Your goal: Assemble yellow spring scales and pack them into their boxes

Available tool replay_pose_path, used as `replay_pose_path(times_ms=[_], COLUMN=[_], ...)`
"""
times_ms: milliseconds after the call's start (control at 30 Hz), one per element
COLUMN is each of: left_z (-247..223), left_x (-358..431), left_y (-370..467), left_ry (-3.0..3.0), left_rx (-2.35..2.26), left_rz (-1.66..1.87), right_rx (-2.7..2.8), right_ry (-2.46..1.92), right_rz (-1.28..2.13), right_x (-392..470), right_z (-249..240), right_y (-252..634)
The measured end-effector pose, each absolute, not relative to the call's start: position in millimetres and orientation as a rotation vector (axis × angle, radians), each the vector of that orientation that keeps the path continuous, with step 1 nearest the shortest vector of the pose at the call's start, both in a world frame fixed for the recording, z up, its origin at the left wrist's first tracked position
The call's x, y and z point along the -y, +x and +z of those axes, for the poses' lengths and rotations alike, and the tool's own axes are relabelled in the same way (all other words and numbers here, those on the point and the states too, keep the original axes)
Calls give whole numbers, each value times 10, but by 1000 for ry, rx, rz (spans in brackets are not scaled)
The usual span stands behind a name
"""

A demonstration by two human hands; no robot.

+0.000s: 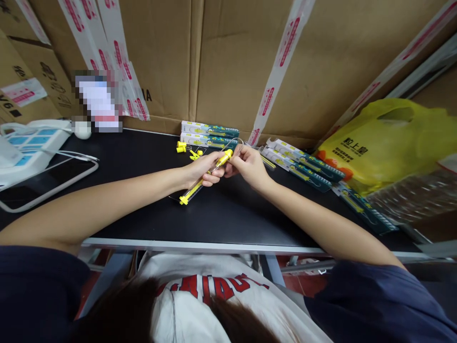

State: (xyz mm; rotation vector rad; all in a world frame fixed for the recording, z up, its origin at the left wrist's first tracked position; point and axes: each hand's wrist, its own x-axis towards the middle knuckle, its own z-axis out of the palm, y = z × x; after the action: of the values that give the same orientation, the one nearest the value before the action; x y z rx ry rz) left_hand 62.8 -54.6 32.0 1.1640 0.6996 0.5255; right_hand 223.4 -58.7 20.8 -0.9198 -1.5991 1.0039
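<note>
The work in hand looks like fitting or adjusting a thin curved strand at the yellow tip of a clear plastic tube. The tube is held slantwise above the middle of the black surface, its yellow tip toward the far edge, its flanged yellow end toward the front edge and to the left. The fingers of the left hand are wrapped around the barrel, while those of the right hand are pinched together beside the tip and seem to grip the strand; the exact contact is hidden.

To do this well, let the left hand act as the clamp: firm enough to stop the barrel rolling, without squeezing the clear wall hard. Pinch the strand close to the tip and work along the tube's line, since a sideways push could kink the strand or tilt the fitting. Small turns would be safer than one hard shove.

Stay over the bare middle of the surface. Loose yellow parts lie beyond the left hand, near the paired cartons at the far edge, and a trailing wrist or sleeve could scatter them.
</note>
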Motion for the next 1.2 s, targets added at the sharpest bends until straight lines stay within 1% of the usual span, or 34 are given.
replay_pose_path(times_ms=[300,767,1200], left_z=[312,296,294], left_x=[525,535,519], left_y=[580,545,525], left_ry=[1107,1001,955], left_rx=[-595,-495,-497], left_rz=[435,418,382], right_rx=[1646,1785,1904], right_ry=[-925,-851,-787], right_rz=[1107,1095,1120], right_x=[618,643,653], right_z=[319,368,383], right_y=[2277,2322,2392])
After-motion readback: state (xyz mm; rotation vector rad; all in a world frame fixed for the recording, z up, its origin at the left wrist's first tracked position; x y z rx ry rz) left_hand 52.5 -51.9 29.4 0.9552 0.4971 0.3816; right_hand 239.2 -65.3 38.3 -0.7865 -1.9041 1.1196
